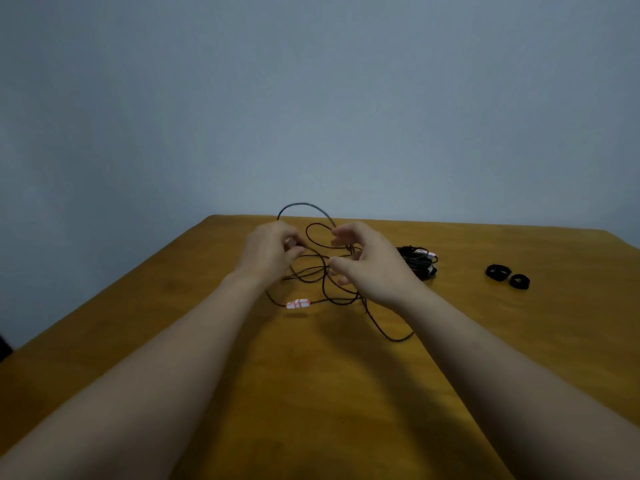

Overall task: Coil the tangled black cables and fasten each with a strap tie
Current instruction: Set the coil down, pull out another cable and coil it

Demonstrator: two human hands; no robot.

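Left hand (268,252) is pinching the loose black cable (301,204) mid-frame, right hand (370,268) is curling its fingers round the same cable, a loop arching between them above the desk (346,393). The rest is lying tangled under the hands, white-and-red connector (297,303) just below them. Second cable bundle (419,259) is sitting right of the right hand, two strap ties (489,271) further right

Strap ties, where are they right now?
In the head view, the two strap ties lie side by side on the table's right part, right of the cable bundle.
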